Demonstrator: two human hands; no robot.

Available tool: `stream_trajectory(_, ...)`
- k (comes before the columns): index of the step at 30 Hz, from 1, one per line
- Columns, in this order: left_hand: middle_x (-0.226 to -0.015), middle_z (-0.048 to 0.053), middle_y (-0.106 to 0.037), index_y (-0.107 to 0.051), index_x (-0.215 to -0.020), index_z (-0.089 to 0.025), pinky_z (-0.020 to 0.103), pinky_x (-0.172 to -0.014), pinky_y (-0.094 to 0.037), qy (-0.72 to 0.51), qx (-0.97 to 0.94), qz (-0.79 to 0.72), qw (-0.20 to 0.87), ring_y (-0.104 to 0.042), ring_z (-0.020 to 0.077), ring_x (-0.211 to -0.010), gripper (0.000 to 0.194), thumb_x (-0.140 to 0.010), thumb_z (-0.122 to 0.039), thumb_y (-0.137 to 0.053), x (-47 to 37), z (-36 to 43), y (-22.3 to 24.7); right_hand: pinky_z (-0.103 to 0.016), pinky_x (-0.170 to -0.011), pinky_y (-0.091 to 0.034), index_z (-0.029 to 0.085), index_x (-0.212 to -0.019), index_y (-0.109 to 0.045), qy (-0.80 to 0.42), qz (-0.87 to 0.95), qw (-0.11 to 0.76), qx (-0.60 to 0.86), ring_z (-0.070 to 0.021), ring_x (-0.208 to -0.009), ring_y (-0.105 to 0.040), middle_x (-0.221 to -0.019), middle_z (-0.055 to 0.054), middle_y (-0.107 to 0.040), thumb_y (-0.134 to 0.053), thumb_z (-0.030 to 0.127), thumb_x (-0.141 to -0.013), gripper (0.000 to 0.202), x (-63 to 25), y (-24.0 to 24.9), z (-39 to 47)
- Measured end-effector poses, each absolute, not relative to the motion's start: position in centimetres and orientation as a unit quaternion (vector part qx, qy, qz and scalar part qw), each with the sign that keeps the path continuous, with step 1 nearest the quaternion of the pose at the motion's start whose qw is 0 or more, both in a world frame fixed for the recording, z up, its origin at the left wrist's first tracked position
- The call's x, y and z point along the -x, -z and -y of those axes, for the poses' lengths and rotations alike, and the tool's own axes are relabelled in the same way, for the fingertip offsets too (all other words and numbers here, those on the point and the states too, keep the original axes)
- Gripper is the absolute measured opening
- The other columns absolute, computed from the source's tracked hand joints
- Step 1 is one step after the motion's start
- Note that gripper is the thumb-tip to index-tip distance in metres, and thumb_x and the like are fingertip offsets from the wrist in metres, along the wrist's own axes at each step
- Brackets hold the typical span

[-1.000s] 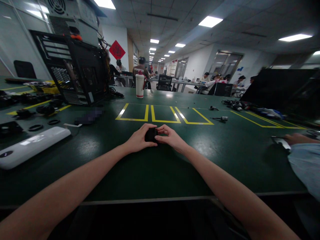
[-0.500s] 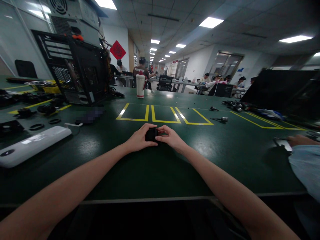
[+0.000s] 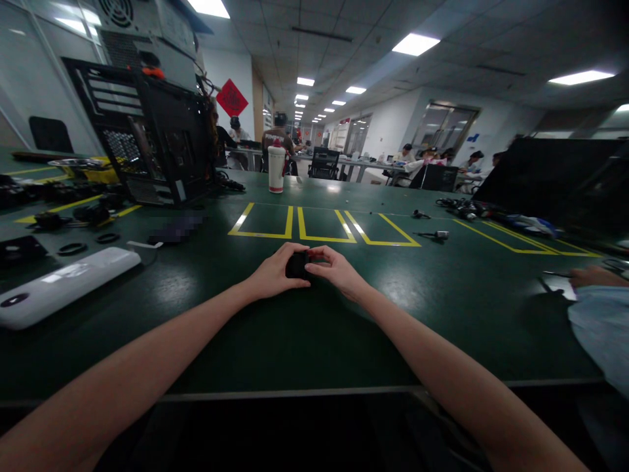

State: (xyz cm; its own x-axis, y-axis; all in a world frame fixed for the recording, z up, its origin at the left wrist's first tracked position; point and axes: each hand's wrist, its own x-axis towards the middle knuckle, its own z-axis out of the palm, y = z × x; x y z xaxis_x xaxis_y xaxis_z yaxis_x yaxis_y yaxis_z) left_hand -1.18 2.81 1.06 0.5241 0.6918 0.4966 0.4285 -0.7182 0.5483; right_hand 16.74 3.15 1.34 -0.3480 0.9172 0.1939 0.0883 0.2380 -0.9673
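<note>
A black block (image 3: 296,265) is gripped from its left by the left hand (image 3: 274,271), half curled, and pinched from its right by the right hand (image 3: 337,271), fingers nearly together. Beyond the block, yellow tape (image 3: 327,239) is laid. Between the block and the table's near edge (image 3: 314,394), green surface is left. A white device (image 3: 73,287) is set well left of the block.

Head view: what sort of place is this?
Probably an electronics workshop or shared office workroom: a green table marked with yellow tape, a computer case standing on it, and people at work in the background.
</note>
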Motion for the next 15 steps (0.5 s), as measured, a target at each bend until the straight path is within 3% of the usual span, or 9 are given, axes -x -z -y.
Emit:
stream_trajectory(7, -0.114, 0.005, -0.045, -0.039, -0.115, -0.025, 0.04, -0.089, -0.04, -0.351, -0.857, -0.337, 0.168, -0.047, 0.023, -0.106, 0.058, -0.065, -0.033, -0.067, 1.14, -2.64, -1.38, -0.034, -0.08, -0.044, 0.02, -0.086, -0.05, -0.456, 0.707, 0.419, 0.343, -0.0151, -0.09, -0.052, -0.092, -0.001, -0.053, -0.068, 0.02, -0.059, 0.032, -17.11, -0.88, -3.2)
stream_trajectory(15, -0.114, 0.004, -0.045, -0.038, -0.116, -0.024, 0.038, -0.087, -0.041, -0.342, -0.862, -0.342, 0.148, -0.048, 0.0221, -0.104, 0.059, -0.065, -0.033, -0.066, 1.05, -2.7, -1.44, -0.034, -0.079, -0.043, 0.02, -0.082, -0.05, -0.453, 0.689, 0.432, 0.366, -0.0146, -0.086, -0.053, -0.088, -0.001, -0.055, -0.064, 0.029, -0.065, 0.023, -16.83, -1.08, -3.14)
